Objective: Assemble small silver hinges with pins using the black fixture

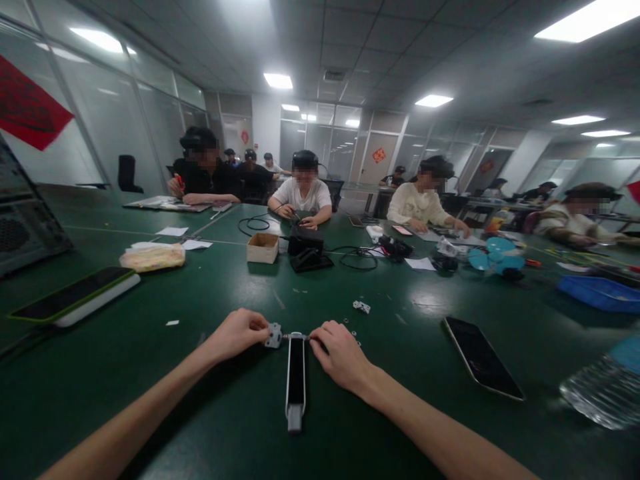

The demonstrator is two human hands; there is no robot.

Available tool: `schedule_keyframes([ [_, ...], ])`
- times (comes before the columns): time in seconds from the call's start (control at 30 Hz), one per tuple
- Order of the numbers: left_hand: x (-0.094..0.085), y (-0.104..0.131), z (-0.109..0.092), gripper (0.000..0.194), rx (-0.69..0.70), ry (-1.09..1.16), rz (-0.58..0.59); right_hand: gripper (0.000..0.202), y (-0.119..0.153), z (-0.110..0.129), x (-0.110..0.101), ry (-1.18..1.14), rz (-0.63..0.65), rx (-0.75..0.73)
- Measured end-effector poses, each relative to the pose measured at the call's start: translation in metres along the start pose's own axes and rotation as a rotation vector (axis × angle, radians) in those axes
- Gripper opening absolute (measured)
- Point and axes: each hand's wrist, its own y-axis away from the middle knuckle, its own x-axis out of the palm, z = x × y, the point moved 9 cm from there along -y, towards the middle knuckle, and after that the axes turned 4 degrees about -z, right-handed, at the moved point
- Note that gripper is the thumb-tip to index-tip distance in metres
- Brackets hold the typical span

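Observation:
In the head view, a long slim device [297, 373] with a black face and white edging lies on the green table, a pale grey block at its near end. My left hand [241, 335] pinches a small grey metal bracket [273, 335] just left of the device's far end. A thin rod seems to cross that far end between my hands. My right hand [341, 351] has its fingers closed at the rod's right side; what sits between its fingertips is too small to make out. Past that hand lie a small white-and-dark part [361, 307] and several tiny rings.
A dark-screened phone [483, 357] and a clear plastic bottle [605, 387] lie on the right. Left is a green-edged black device [75, 293]. Farther off are a small open box [263, 249], cables, a blue tray [600, 293] and several people at work.

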Motion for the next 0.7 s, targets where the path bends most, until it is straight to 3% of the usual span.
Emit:
schedule_keyframes([
  [0.2,0.005,0.000,-0.002,0.040,0.055,-0.040,-0.024,0.016,0.000,0.002,-0.001,-0.002,0.026,0.008],
  [0.47,0.013,0.008,-0.024,0.024,0.321,-0.242,-0.034,0.013,-0.001,0.003,-0.004,-0.013,-0.001,-0.003],
  [0.7,0.017,0.012,-0.031,0.023,0.433,-0.346,-0.029,0.016,-0.001,0.008,-0.006,0.013,0.016,-0.031],
])
